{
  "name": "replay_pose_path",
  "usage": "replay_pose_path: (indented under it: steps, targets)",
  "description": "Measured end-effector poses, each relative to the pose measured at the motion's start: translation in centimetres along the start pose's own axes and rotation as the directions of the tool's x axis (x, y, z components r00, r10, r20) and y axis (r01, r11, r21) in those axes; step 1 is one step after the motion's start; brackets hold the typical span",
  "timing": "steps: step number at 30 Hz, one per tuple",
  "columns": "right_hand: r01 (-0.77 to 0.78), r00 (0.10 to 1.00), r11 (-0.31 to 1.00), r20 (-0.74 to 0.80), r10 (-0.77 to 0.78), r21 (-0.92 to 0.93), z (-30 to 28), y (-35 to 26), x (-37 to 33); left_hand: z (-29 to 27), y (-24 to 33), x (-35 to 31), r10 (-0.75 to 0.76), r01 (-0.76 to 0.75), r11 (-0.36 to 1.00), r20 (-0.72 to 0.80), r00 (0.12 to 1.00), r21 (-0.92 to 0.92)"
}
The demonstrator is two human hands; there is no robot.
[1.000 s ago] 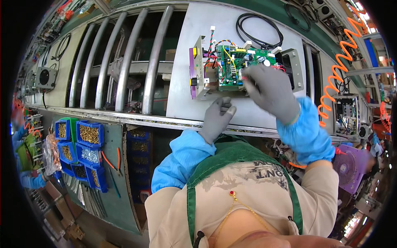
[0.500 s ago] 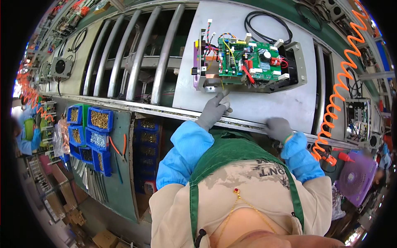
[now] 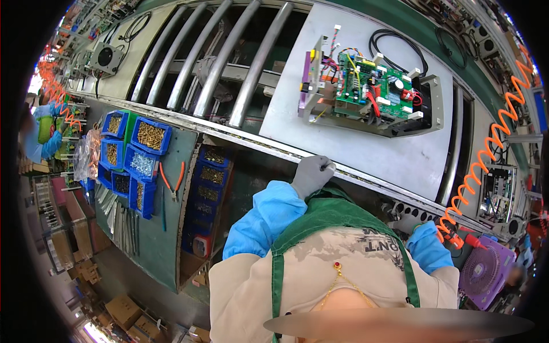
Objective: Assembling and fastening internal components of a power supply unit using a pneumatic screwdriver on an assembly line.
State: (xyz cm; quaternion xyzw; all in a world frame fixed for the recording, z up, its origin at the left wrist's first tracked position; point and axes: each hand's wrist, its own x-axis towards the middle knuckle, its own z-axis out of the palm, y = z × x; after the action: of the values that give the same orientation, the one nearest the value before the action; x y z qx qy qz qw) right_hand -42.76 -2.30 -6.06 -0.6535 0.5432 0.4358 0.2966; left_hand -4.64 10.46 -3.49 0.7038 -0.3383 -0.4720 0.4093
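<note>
My left hand [image 3: 313,175], in a grey glove, is at the near metal edge of the bench with its fingers curled together. Whatever they may hold is too small to make out. Lower on the right, my gloved right hand [image 3: 407,222] reaches below the bench edge, beside a strip with round dark holes [image 3: 424,214]. Its fingers are hidden. Beyond both hands, an open metal chassis [image 3: 394,131] lies on a pale plate [image 3: 286,120]. A green circuit board [image 3: 388,107] with coloured wires sits in it, apart from my hands.
Metal rollers [image 3: 224,63] run to the left of the plate. Blue bins [image 3: 140,162] of screws and red-handled pliers [image 3: 172,182] are on the green side table [image 3: 166,251]. A coiled orange hose [image 3: 486,154] hangs at right, above a purple fan [image 3: 486,271]. A black cable [image 3: 423,54] lies behind the chassis.
My left hand has drawn back from the chassis to the bench edge, and its fingers have curled in. My right hand has moved down off the edge. The view has shifted and turned slightly.
</note>
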Motion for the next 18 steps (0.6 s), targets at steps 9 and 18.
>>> replay_pose_path:
  steps: [9,18]
  targets:
    - [0.009,0.979,0.997,0.201,-0.024,0.074,-5.6,-4.5,-7.1,-5.7,-2.5,-1.1,0.233,-0.228,0.960,-0.013,0.972,0.160]
    - [0.441,0.869,0.869,-0.134,-0.476,-0.226,-8.9,-19.7,-15.3,-5.9,-2.1,-1.9,0.672,-0.741,0.537,0.327,0.665,0.402]
